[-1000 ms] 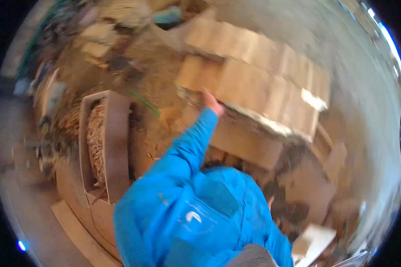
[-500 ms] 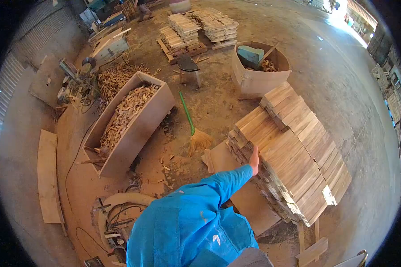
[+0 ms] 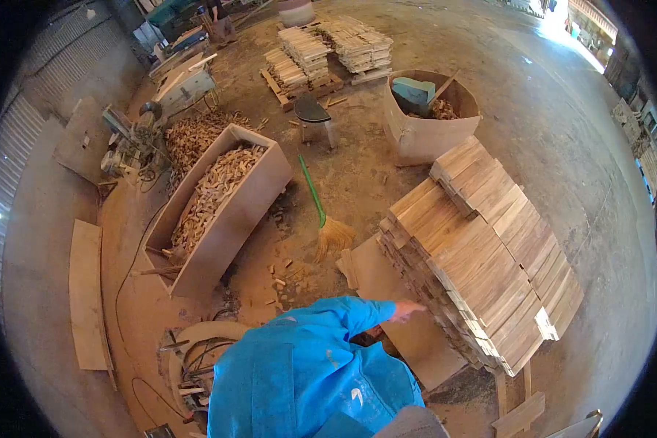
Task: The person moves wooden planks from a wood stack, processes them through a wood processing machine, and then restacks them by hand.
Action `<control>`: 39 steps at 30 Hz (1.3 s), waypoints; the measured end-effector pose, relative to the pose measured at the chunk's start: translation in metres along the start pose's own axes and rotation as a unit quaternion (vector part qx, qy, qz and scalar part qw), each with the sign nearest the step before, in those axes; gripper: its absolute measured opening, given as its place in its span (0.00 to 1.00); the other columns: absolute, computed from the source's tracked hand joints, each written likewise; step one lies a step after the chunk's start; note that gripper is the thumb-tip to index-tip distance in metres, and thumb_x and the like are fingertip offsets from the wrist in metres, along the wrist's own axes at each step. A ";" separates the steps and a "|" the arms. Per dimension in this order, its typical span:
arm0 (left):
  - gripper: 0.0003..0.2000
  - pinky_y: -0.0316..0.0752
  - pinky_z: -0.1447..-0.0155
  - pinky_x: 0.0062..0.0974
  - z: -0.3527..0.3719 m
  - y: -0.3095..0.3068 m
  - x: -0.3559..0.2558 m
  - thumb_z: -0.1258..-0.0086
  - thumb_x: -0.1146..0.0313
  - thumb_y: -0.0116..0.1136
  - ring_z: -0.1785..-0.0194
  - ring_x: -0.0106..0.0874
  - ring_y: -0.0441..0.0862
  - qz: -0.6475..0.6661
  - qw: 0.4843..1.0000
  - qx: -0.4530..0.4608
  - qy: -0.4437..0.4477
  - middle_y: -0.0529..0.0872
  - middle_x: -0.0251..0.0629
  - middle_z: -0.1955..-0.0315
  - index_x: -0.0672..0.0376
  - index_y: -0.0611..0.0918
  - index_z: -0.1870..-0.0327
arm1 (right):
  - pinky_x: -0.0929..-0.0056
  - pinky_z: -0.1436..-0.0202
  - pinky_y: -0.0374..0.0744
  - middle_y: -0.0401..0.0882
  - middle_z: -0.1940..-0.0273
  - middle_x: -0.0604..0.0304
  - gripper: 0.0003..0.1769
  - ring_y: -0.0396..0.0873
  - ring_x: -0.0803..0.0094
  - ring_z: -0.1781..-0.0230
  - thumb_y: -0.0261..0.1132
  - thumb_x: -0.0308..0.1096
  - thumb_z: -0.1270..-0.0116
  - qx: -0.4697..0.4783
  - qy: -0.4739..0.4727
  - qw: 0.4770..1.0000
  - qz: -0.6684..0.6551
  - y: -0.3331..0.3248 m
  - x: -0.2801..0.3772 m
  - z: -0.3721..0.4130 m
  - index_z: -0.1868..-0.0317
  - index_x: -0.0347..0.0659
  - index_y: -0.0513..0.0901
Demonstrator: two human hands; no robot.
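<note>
My left hand (image 3: 406, 310), at the end of a blue sleeve (image 3: 365, 314), reaches out over a brown board (image 3: 420, 339). Its fingers stretch toward the side of a tall stack of wooden planks (image 3: 474, 255), with the fingertips close to the uneven plank ends. The hand holds nothing that shows. The planks lie in layered rows, with a higher layer at the far side. My right hand is out of sight; the blue jacket covers the lower middle of the view.
A straw broom (image 3: 333, 235) with a green handle lies on the floor. Beyond are a long box (image 3: 230, 212) of wood offcuts, a stool (image 3: 312, 111), a bin (image 3: 431, 135) and stacked slats (image 3: 299, 55). A hose (image 3: 204, 330) curves at lower left. A person (image 3: 221, 22) stands far back.
My left hand has drawn back from the upper side edge of the plank stack, moving down and slightly left over the board. The view has shifted slightly. The far person shows more.
</note>
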State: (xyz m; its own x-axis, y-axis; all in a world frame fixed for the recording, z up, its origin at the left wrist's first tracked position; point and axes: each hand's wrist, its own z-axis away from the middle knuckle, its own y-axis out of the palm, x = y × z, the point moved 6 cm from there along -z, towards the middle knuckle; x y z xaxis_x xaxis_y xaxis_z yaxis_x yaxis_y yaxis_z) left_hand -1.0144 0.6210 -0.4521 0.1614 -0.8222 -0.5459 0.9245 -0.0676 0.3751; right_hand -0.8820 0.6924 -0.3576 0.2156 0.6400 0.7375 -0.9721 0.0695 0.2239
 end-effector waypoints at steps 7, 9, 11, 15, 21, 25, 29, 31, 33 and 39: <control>0.52 0.62 0.14 0.57 0.014 0.121 -0.055 0.31 0.43 0.77 0.13 0.55 0.59 -0.042 0.994 0.097 0.034 0.61 0.52 0.14 0.60 0.62 0.13 | 0.51 0.48 0.81 0.69 0.18 0.54 0.41 0.82 0.56 0.46 0.51 0.56 0.12 0.005 -0.003 1.000 -0.014 0.016 0.003 0.006 0.07 0.69 0.46; 0.52 0.63 0.14 0.57 0.011 0.151 -0.064 0.32 0.44 0.78 0.13 0.55 0.59 -0.023 0.993 0.113 0.038 0.61 0.52 0.14 0.60 0.62 0.13 | 0.51 0.48 0.81 0.69 0.18 0.54 0.41 0.82 0.56 0.46 0.52 0.56 0.13 0.005 -0.006 1.000 -0.018 0.007 -0.002 -0.001 0.07 0.69 0.46; 0.52 0.63 0.14 0.57 0.000 0.182 -0.067 0.33 0.45 0.79 0.13 0.54 0.59 -0.001 0.991 0.129 0.042 0.62 0.52 0.14 0.61 0.63 0.14 | 0.51 0.47 0.81 0.69 0.18 0.54 0.41 0.82 0.55 0.46 0.52 0.56 0.13 0.005 -0.009 1.000 -0.019 0.001 -0.001 -0.004 0.07 0.68 0.46; 0.48 0.63 0.14 0.57 0.000 0.214 -0.070 0.32 0.47 0.79 0.12 0.53 0.58 0.032 0.993 0.107 0.031 0.62 0.52 0.14 0.60 0.68 0.16 | 0.50 0.47 0.81 0.69 0.18 0.54 0.41 0.82 0.55 0.45 0.52 0.57 0.13 0.011 -0.010 1.000 -0.021 0.010 0.005 0.000 0.07 0.68 0.46; 0.44 0.64 0.15 0.56 0.006 0.229 -0.058 0.32 0.45 0.78 0.15 0.54 0.63 0.007 0.992 0.121 0.026 0.65 0.53 0.16 0.60 0.74 0.20 | 0.49 0.46 0.81 0.69 0.18 0.53 0.42 0.82 0.55 0.44 0.52 0.58 0.13 0.017 -0.003 0.999 -0.032 0.000 -0.013 -0.004 0.07 0.67 0.46; 0.46 0.64 0.15 0.56 0.024 0.215 -0.057 0.32 0.44 0.78 0.15 0.54 0.65 -0.006 0.994 0.106 0.023 0.66 0.53 0.17 0.62 0.72 0.19 | 0.49 0.45 0.81 0.69 0.18 0.53 0.42 0.82 0.54 0.43 0.52 0.59 0.13 0.023 -0.004 0.999 -0.041 0.004 -0.019 -0.007 0.07 0.67 0.46; 0.49 0.66 0.15 0.54 0.014 0.194 -0.050 0.33 0.44 0.80 0.16 0.51 0.67 -0.013 0.997 0.074 0.019 0.67 0.52 0.17 0.64 0.69 0.18 | 0.48 0.44 0.81 0.69 0.18 0.53 0.42 0.82 0.54 0.42 0.52 0.60 0.13 0.029 -0.005 0.998 -0.052 0.011 -0.020 -0.006 0.07 0.67 0.47; 0.50 0.66 0.15 0.54 0.017 0.193 -0.051 0.34 0.44 0.80 0.17 0.50 0.67 -0.015 0.995 0.092 0.023 0.67 0.52 0.17 0.64 0.68 0.18 | 0.48 0.44 0.81 0.69 0.18 0.53 0.42 0.82 0.54 0.42 0.52 0.60 0.13 0.030 -0.006 0.998 -0.056 0.021 -0.014 0.002 0.07 0.66 0.47; 0.50 0.65 0.15 0.54 0.024 0.190 -0.055 0.34 0.44 0.80 0.16 0.51 0.67 -0.011 0.996 0.087 0.026 0.67 0.52 0.17 0.64 0.68 0.17 | 0.47 0.43 0.81 0.69 0.18 0.52 0.42 0.82 0.54 0.41 0.52 0.60 0.13 0.029 -0.006 0.998 -0.061 0.019 -0.018 0.000 0.07 0.66 0.47; 0.51 0.65 0.15 0.56 0.013 0.195 -0.044 0.33 0.44 0.80 0.16 0.51 0.66 -0.006 0.997 0.073 0.021 0.66 0.53 0.16 0.64 0.66 0.16 | 0.46 0.42 0.81 0.69 0.19 0.52 0.43 0.82 0.53 0.40 0.52 0.61 0.14 0.020 0.000 0.997 -0.077 0.007 -0.028 0.015 0.07 0.66 0.47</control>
State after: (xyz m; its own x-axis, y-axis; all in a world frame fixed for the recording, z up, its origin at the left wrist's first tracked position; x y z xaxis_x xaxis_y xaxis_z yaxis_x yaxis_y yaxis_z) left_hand -0.8458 0.6368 -0.3454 0.1683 -0.7967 -0.5804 0.8664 -0.1613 0.4726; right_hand -0.8930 0.6633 -0.3674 0.3625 0.6239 0.6924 -0.9228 0.1360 0.3606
